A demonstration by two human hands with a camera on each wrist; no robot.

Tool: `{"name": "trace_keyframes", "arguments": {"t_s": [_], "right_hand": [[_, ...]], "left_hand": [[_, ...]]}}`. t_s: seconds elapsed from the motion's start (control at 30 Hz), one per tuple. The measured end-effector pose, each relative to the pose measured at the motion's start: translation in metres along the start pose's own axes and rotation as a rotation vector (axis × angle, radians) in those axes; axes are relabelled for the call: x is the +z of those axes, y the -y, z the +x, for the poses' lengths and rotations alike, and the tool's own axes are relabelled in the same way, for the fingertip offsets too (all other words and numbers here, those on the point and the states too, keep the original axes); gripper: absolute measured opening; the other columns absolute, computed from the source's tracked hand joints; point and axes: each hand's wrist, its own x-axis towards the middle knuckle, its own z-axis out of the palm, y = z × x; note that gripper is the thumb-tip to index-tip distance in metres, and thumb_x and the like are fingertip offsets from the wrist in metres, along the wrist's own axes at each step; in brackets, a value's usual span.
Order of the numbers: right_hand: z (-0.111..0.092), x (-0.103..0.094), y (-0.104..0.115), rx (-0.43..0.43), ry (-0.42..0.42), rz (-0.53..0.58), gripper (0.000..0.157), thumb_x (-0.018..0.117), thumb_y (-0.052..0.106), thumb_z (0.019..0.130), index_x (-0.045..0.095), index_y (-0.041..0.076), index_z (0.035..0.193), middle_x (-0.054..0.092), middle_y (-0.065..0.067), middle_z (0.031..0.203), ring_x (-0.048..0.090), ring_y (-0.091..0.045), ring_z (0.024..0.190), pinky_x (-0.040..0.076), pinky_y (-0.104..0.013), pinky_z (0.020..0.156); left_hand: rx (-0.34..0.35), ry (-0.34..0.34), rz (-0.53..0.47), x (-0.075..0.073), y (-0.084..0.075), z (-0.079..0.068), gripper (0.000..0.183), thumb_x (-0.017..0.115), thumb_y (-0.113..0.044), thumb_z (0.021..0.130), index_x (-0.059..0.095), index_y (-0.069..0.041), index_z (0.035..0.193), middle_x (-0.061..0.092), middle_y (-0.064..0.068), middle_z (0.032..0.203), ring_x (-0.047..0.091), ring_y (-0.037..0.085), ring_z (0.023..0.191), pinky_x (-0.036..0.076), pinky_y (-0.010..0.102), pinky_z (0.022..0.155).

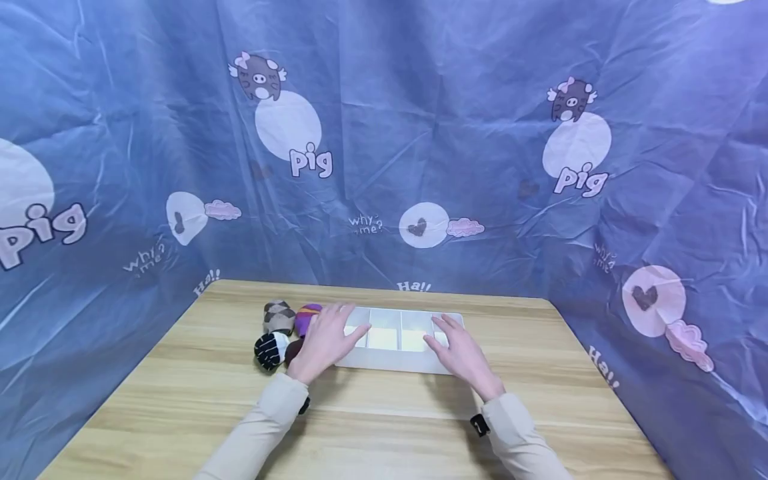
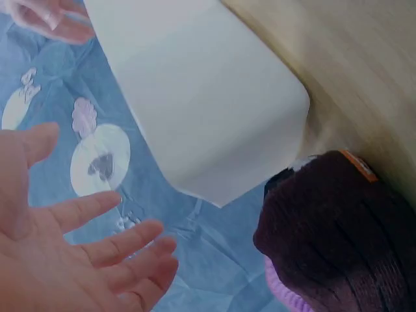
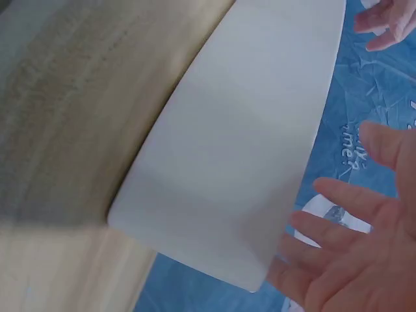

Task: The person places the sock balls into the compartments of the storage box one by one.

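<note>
A white box (image 1: 384, 359) with several compartments in a row stands on the table. My left hand (image 1: 327, 339) hovers over its left end, fingers spread and thumb apart, holding nothing. Over the right end is my right hand (image 1: 463, 352), its fingers likewise extended and nothing in its grasp. Both wrist views show the smooth outer wall of the box (image 2: 208, 97) close to the hands. Left of the box lie balled-up socks: a grey argyle one (image 1: 279, 317), a purple one with orange stripes (image 1: 306, 320), a black-and-white one (image 1: 268, 352) and a dark maroon one (image 2: 338, 234), partly covered by my left hand in the head view.
The light wood-grain table (image 1: 384, 427) is bounded at the back and sides by a blue printed cloth (image 1: 384, 133). The sock cluster sits right beside the box's left end.
</note>
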Motion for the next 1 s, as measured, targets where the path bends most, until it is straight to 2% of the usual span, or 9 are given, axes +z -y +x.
{"name": "trace_keyframes", "arguments": {"t_s": [0.2, 0.37, 0.57, 0.7, 0.87, 1.0], "right_hand": [[0.001, -0.002, -0.006, 0.094, -0.05, 0.167, 0.043, 0.065, 0.025, 0.094, 0.06, 0.003, 0.13, 0.057, -0.02, 0.137, 0.049, -0.04, 0.131, 0.036, -0.053, 0.111], [0.0, -0.005, -0.014, 0.204, -0.09, 0.311, 0.039, 0.067, 0.022, 0.093, 0.063, 0.006, 0.128, 0.057, -0.018, 0.138, 0.048, -0.038, 0.131, 0.041, -0.052, 0.107], [-0.003, -0.01, -0.024, 0.219, -0.167, 0.35, 0.039, 0.067, 0.017, 0.092, 0.062, 0.006, 0.129, 0.055, -0.018, 0.14, 0.047, -0.036, 0.132, 0.042, -0.051, 0.106], [-0.007, -0.013, -0.034, 0.23, -0.114, 0.359, 0.051, 0.067, 0.014, 0.092, 0.052, 0.003, 0.139, 0.045, -0.023, 0.147, 0.04, -0.041, 0.137, 0.041, -0.052, 0.108], [-0.012, -0.014, -0.042, 0.296, 0.022, 0.469, 0.067, 0.066, 0.014, 0.093, 0.033, 0.001, 0.15, 0.031, -0.026, 0.155, 0.038, -0.043, 0.138, 0.042, -0.048, 0.107], [-0.014, -0.014, -0.047, 0.314, 0.082, 0.529, 0.069, 0.064, 0.012, 0.094, 0.028, -0.002, 0.151, 0.028, -0.027, 0.156, 0.04, -0.045, 0.136, 0.043, -0.047, 0.105]], "left_hand": [[-0.061, 0.011, -0.096, -0.006, 0.01, 0.002, 0.058, 0.061, -0.052, 0.091, 0.06, -0.013, 0.134, 0.064, 0.01, 0.132, 0.059, 0.035, 0.119, 0.047, 0.053, 0.098], [-0.096, 0.01, -0.186, -0.01, 0.021, -0.001, 0.051, 0.065, -0.046, 0.091, 0.063, -0.013, 0.129, 0.07, 0.009, 0.12, 0.066, 0.029, 0.106, 0.052, 0.048, 0.089], [-0.099, -0.016, -0.265, -0.012, 0.038, -0.001, 0.043, 0.07, -0.037, 0.089, 0.068, -0.011, 0.122, 0.074, 0.008, 0.103, 0.069, 0.021, 0.09, 0.054, 0.041, 0.082], [-0.125, -0.024, -0.285, -0.016, 0.05, -0.002, 0.038, 0.073, -0.032, 0.087, 0.07, -0.01, 0.118, 0.075, 0.007, 0.099, 0.07, 0.02, 0.088, 0.054, 0.042, 0.084], [-0.137, -0.016, -0.324, -0.024, 0.061, -0.005, 0.03, 0.073, -0.027, 0.087, 0.07, -0.014, 0.113, 0.076, 0.003, 0.097, 0.07, 0.019, 0.088, 0.053, 0.04, 0.083], [-0.121, -0.033, -0.343, -0.03, 0.072, -0.007, 0.028, 0.073, -0.025, 0.087, 0.071, -0.015, 0.112, 0.076, 0.004, 0.098, 0.07, 0.022, 0.091, 0.054, 0.041, 0.082]]}}
